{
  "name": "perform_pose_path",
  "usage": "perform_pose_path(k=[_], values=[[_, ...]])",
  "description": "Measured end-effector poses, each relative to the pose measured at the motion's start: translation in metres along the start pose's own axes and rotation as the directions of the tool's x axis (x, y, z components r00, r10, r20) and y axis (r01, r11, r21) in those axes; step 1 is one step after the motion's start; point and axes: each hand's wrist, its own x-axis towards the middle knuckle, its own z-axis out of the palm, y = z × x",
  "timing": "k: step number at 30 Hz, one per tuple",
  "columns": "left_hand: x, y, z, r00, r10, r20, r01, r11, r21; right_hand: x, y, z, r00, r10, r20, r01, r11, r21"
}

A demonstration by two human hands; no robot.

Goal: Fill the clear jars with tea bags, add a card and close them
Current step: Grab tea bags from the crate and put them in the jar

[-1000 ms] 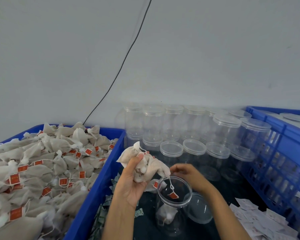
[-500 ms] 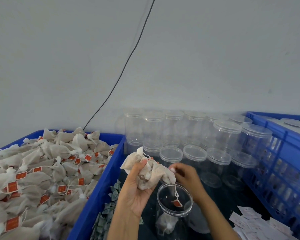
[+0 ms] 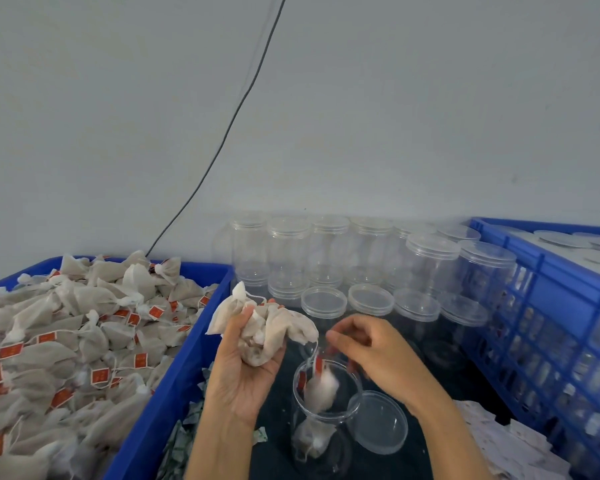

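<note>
1. The left hand (image 3: 238, 372), palm up, has its grip closed around a bunch of beige cloth tea bags (image 3: 264, 329).
2. The right hand (image 3: 371, 344) hovers just above the jar mouth, fingers loosely curled and blurred; whether its grip holds anything cannot be told.
3. Below them stands an open clear plastic jar (image 3: 321, 431); 1 blurred tea bag (image 3: 321, 388) sits at its mouth, another lies at its bottom.
4. A round clear lid (image 3: 378, 422) lies on the dark counter (image 3: 440, 382), touching the jar's right side.
5. A blue plastic crate (image 3: 167, 403) heaped with tea bags sits left; lidded clear jars (image 3: 430, 268) stand behind.
</note>
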Motion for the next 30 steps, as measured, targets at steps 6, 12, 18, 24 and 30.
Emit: perform_pose_path(k=[6,12,18,24,30], values=[[-0.001,-0.007,0.006,0.999,-0.037,0.028,0.038,0.998,-0.044,-0.003,-0.012,0.012,0.986,-0.148,0.076,0.133,0.976,0.172],[-0.003,-0.011,0.007,0.994,-0.105,0.034,0.098,0.984,0.149,0.000,-0.013,0.011,0.925,-0.307,-0.225,0.340,0.932,0.128],[-0.002,-0.004,-0.001,0.993,-0.008,-0.118,0.052,0.927,0.372,0.000,-0.004,-0.007,0.905,-0.279,-0.321,0.304,0.952,0.029],[-0.003,-0.004,0.000,0.998,0.025,-0.057,0.005,0.881,0.473,-0.003,0.006,-0.005,0.987,-0.152,0.050,0.160,0.938,-0.307],[-0.005,-0.016,0.007,0.998,-0.014,0.057,-0.026,0.766,0.642,0.000,0.004,-0.002,0.981,-0.196,0.009,0.195,0.971,-0.138]])
